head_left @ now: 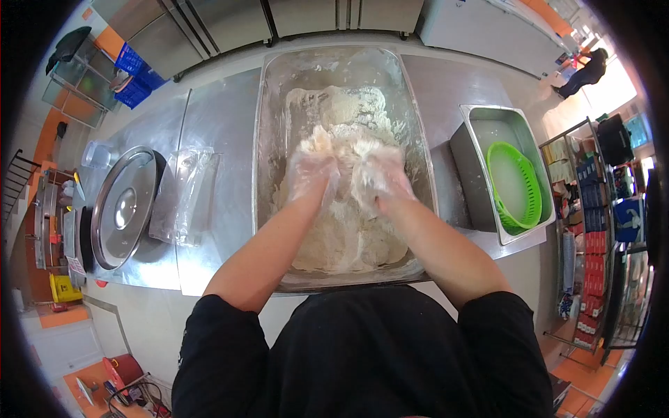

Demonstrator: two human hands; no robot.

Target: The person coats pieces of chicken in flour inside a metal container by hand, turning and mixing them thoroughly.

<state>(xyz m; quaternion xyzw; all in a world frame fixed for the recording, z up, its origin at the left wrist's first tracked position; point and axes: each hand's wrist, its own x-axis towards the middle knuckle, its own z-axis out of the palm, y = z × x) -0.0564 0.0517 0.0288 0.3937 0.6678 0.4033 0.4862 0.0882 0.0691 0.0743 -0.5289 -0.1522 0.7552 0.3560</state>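
A deep metal tub (267,139) holds a bed of pale flour (334,104), smooth and powdery at the far end, with a flatter, damper-looking layer (376,244) toward me. Both hands are inside it, wearing thin clear plastic gloves coated in white. My left hand (311,171) is closed around a clump of the flour, its fingertips hidden in the powder. Close beside it, my right hand (382,173) also grips a floury clump, the fingers partly blurred and covered. A small gap separates the two hands.
Left on the steel table (216,111) lie a clear plastic bag (187,198), a round metal lid or tray (125,209) and a clear container (100,155). At right, a metal pan (477,167) holds a green basket (535,198) and whitish liquid. A person (589,73) stands far off.
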